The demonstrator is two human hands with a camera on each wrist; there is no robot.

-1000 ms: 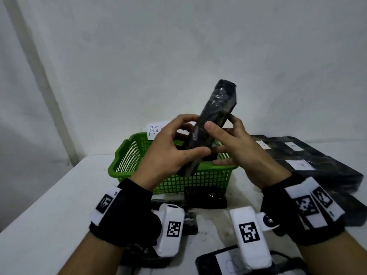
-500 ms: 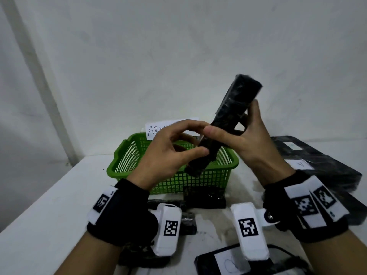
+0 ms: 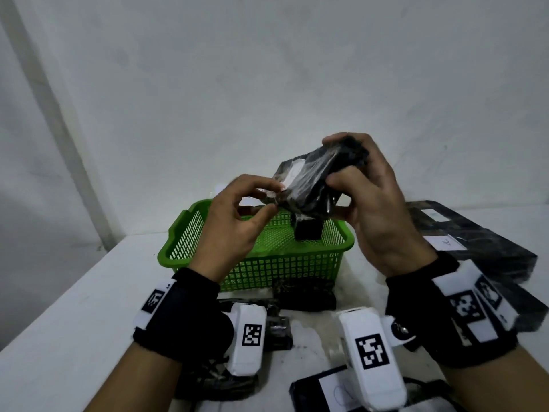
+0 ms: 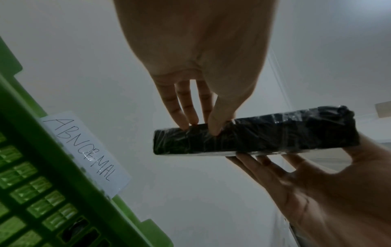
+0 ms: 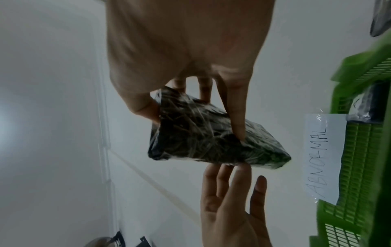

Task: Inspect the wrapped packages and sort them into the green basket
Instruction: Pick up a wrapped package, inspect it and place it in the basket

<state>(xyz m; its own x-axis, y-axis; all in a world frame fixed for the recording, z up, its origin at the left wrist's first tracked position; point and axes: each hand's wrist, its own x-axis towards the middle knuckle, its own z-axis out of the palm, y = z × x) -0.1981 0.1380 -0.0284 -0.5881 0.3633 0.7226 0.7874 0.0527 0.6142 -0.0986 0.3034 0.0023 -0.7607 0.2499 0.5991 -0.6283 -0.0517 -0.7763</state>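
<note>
Over the green basket [image 3: 255, 263], black wrapped package [image 3: 312, 185] has tipped from near-upright to flatter, label side now showing; right hand [image 3: 377, 209] grip curls round its far end, left hand [image 3: 237, 215] fingertips pinch the near corner, so inspection is ongoing.

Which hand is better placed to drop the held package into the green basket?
Probably the right hand: it grips the package round its end above the green basket; the left hand only pinches a corner.

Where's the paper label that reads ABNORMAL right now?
The label is stuck on the green basket's far wall, facing away; the head view hides most of it behind the hands.
</note>
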